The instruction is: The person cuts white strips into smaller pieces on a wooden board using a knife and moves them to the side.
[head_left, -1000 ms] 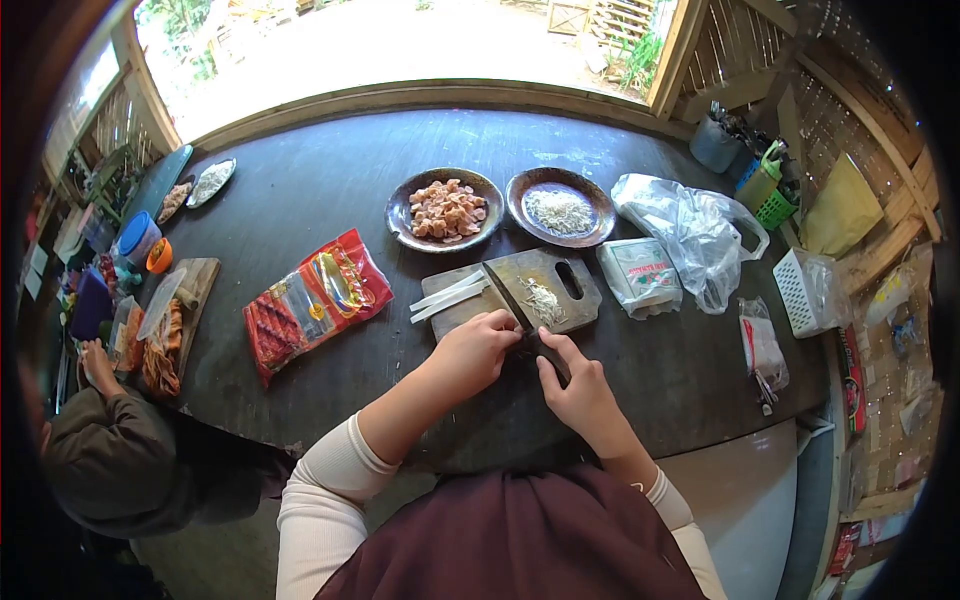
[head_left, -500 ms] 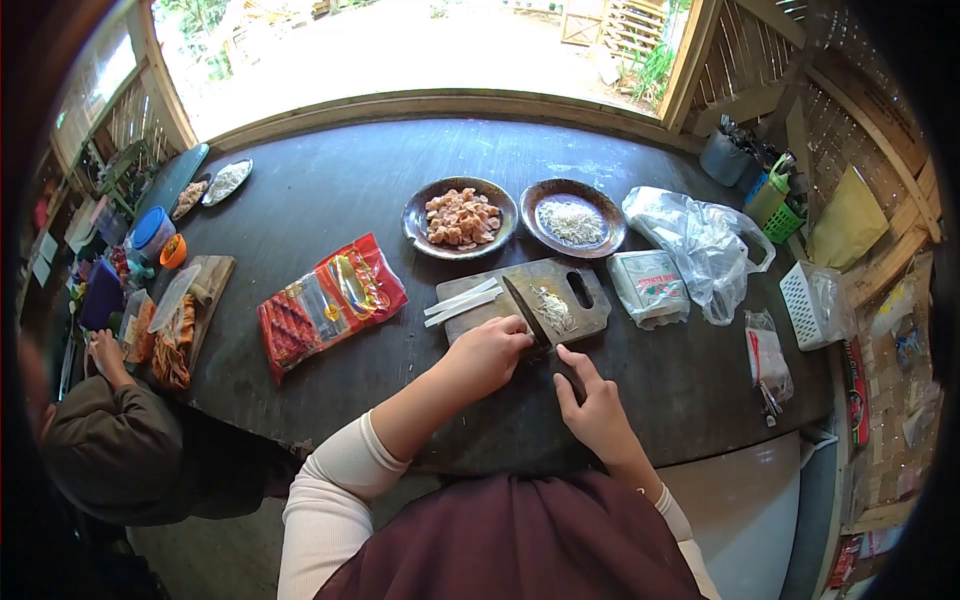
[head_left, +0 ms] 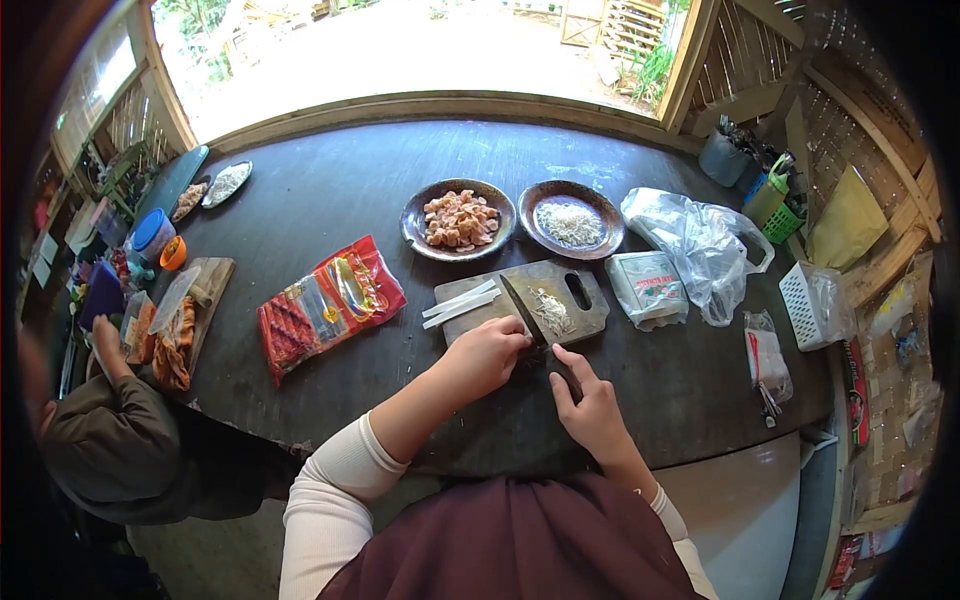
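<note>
the left hand, fingers curled together, hides whatever it presses at the near edge of the rectangular wooden cutting board. the right hand is clamped on the dark-handled knife, whose handle is mostly covered.

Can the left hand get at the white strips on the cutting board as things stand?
Probably yes: the left hand sits at the near edge of the cutting board, the white strips lie just beyond it with nothing between, and the knife lies to their right.
</note>
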Action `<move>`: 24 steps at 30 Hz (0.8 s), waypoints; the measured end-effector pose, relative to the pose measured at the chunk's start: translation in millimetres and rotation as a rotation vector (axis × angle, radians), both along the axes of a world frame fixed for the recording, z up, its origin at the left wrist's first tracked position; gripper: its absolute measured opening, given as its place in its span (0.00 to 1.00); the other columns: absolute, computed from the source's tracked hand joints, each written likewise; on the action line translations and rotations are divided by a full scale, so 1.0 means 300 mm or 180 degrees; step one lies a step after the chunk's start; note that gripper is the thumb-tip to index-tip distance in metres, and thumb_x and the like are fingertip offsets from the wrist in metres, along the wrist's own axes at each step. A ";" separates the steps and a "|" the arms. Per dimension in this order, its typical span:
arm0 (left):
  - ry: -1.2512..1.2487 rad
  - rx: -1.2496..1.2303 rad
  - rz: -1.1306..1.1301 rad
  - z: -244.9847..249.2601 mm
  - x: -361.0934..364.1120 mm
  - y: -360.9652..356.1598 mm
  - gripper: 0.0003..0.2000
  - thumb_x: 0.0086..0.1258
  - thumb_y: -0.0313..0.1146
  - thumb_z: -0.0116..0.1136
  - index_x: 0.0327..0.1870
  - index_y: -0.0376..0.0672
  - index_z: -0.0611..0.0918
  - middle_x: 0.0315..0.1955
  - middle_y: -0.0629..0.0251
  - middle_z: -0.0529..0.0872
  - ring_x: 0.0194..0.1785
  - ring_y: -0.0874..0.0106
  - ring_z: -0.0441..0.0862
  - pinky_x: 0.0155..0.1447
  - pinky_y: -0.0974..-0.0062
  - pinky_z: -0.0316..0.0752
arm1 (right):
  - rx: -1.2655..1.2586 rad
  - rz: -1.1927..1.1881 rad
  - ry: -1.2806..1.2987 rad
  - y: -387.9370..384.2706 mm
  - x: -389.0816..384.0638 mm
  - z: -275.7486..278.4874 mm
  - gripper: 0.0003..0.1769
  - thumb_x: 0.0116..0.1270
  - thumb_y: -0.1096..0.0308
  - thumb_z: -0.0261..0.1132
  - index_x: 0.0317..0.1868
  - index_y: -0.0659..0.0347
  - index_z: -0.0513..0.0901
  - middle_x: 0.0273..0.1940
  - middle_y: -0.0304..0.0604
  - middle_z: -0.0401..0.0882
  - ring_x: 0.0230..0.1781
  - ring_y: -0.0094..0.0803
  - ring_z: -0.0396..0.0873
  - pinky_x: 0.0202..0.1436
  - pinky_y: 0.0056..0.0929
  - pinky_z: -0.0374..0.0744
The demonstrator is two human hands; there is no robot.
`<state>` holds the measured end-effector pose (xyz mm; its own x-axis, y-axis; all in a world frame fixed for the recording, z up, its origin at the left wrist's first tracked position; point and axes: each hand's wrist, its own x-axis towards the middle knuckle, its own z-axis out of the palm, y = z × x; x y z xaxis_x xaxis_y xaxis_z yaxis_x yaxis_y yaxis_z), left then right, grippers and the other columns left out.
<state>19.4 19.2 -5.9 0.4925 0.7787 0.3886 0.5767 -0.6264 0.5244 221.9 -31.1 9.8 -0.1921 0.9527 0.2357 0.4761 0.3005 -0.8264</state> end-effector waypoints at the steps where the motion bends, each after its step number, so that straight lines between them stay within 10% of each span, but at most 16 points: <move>1: 0.0063 -0.0093 0.0001 0.003 -0.001 0.000 0.12 0.59 0.21 0.57 0.44 0.37 0.85 0.45 0.57 0.82 0.50 0.56 0.81 0.55 0.64 0.78 | 0.0186 0.0017 -0.0005 0.002 0.000 -0.003 0.21 0.69 0.70 0.63 0.62 0.57 0.76 0.35 0.61 0.84 0.39 0.52 0.86 0.38 0.36 0.81; 17: 0.0056 -0.0070 0.0014 0.010 0.003 -0.004 0.12 0.58 0.19 0.57 0.42 0.36 0.84 0.44 0.57 0.83 0.49 0.56 0.82 0.53 0.64 0.78 | -0.0221 0.0257 -0.0253 0.047 0.003 0.016 0.21 0.69 0.73 0.62 0.61 0.64 0.75 0.40 0.63 0.84 0.47 0.46 0.86 0.46 0.32 0.81; 24: 0.0052 -0.0037 -0.0046 0.001 -0.001 0.000 0.12 0.58 0.18 0.57 0.43 0.36 0.84 0.44 0.56 0.82 0.49 0.56 0.82 0.54 0.64 0.78 | -0.0153 0.0229 -0.0139 0.016 0.035 0.022 0.21 0.68 0.68 0.63 0.61 0.58 0.76 0.32 0.63 0.82 0.37 0.58 0.83 0.35 0.45 0.79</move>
<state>19.1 19.2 -5.6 0.5100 0.7758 0.3715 0.5761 -0.6288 0.5222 232.5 -26.4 16.5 -0.2696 0.9460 0.1799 0.4906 0.2957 -0.8197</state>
